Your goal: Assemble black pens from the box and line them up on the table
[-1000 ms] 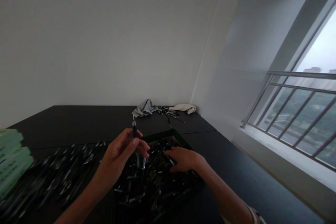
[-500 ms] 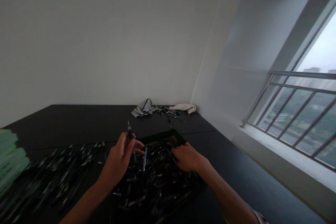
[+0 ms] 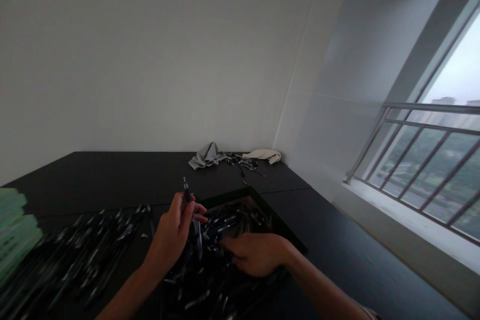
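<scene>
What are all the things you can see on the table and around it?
table: one, black, under everything
tray: one, dark, in front of the person
pens in the tray: too many to count, black and silver, heaped
loose pens: many, black and silver, left of the tray
green stacks: a few, pale green, left table edge
grey cloth: one, grey, far table edge
cream cloth: one, cream, far table edge
small pen pile: one, black and silver, between the cloths
window railing: one, silver, right
left hand: holding a slim black pen upright
right hand: on the tray's pens
</scene>
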### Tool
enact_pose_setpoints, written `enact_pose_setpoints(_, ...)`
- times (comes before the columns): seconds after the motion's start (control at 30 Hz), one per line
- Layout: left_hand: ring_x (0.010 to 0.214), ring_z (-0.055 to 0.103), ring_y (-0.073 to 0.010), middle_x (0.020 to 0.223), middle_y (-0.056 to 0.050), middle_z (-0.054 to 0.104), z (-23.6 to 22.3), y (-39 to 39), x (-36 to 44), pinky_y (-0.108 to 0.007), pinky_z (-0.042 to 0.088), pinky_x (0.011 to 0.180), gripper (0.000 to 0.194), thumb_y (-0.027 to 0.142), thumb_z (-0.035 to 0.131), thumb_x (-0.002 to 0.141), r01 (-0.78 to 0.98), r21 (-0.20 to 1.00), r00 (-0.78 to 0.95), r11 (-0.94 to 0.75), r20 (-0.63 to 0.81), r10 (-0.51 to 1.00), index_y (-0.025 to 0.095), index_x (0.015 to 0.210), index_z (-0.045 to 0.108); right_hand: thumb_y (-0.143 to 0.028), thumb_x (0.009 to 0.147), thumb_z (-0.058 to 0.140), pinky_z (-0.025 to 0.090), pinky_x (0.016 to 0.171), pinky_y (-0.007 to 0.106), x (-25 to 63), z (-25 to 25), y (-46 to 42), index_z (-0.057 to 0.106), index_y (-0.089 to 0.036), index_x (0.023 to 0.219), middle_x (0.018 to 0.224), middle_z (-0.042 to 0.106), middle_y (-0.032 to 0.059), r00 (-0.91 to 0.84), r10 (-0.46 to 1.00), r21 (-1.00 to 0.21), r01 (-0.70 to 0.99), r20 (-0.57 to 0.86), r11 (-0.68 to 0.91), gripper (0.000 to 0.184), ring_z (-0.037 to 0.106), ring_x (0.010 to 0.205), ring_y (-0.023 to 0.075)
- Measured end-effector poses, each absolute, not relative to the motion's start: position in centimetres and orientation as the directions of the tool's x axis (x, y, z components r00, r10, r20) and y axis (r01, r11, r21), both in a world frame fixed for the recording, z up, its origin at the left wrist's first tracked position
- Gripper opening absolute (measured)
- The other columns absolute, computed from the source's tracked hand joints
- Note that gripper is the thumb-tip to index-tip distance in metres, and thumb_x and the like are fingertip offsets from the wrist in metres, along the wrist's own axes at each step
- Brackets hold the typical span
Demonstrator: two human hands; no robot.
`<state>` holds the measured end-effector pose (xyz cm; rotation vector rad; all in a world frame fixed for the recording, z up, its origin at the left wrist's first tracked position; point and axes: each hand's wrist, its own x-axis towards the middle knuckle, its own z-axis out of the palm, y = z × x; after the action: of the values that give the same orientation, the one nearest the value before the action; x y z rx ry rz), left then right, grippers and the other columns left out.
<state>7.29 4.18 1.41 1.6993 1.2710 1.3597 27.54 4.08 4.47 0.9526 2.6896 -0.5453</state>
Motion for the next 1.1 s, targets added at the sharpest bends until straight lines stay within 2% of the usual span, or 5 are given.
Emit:
enact_pose_setpoints(0.13,0.071,0.070,-0.0190,0.084,0.000,0.067,1.3,4.3,7.3,-0.032,0.048,0.070,0.015,0.039,0.034,0.095,0.303,0.888,0.017,-0.346,0.358,0.933,0.024,0.095,0.039,-0.009,0.086,0.041,0.044,0.088,0.025,28.9,6.4,4.2,0.046,-0.013,0.131,0.122,0.061,0.0107,-0.881,0.361,-0.470,0.470,-0.306,0.747,0.046,0.058,0.110,0.0180)
enact_pose_setpoints(0.23,0.072,0.070,-0.0197,0.085,-0.001,0.067,1.1,4.5,7.2,-0.034,0.048,0.071,0.016,0.039,0.033,0.095,0.303,0.888,0.025,-0.345,0.355,0.935,0.024,0.096,0.038,-0.011,0.086,0.041,0.043,0.088,0.026,30.8,6.4,5.3,0.053,-0.018,0.125,0.117,0.065,0.0074,-0.783,0.560,-0.341,0.622,-0.270,0.705,0.041,0.059,0.107,0.0182)
enact_pose_setpoints(0.37,0.070,0.070,-0.0202,0.084,-0.002,0.067,0.7,4.9,7.0,-0.035,0.049,0.071,0.018,0.042,0.033,0.094,0.314,0.883,0.021,-0.349,0.362,0.932,0.024,0.095,0.039,-0.008,0.082,0.040,0.045,0.082,0.033,32.9,4.9,7.5,0.062,-0.012,0.111,0.106,0.068,0.0152,-0.572,0.793,-0.139,0.821,-0.209,0.555,0.037,0.063,0.100,0.0253)
enact_pose_setpoints(0.83,0.068,0.070,-0.0182,0.082,-0.001,0.068,0.3,5.2,7.1,-0.032,0.050,0.068,0.020,0.044,0.031,0.092,0.353,0.877,0.026,-0.326,0.339,0.940,0.025,0.094,0.038,-0.010,0.073,0.053,0.045,0.080,0.028,30.3,1.2,8.6,0.062,-0.013,0.111,0.105,0.068,0.0115,-0.768,0.596,-0.244,0.640,-0.236,0.729,0.039,0.062,0.098,0.0234)
enact_pose_setpoints(1.1,0.068,0.071,-0.0181,0.081,0.000,0.067,0.1,5.4,7.1,-0.031,0.051,0.068,0.020,0.045,0.031,0.092,0.363,0.878,0.025,-0.312,0.326,0.945,0.026,0.094,0.038,-0.019,0.073,0.061,0.045,0.080,0.029,28.4,0.0,8.8,0.058,-0.012,0.116,0.113,0.064,0.0149,-0.749,0.629,-0.289,0.661,-0.209,0.692,0.044,0.061,0.102,0.0262)
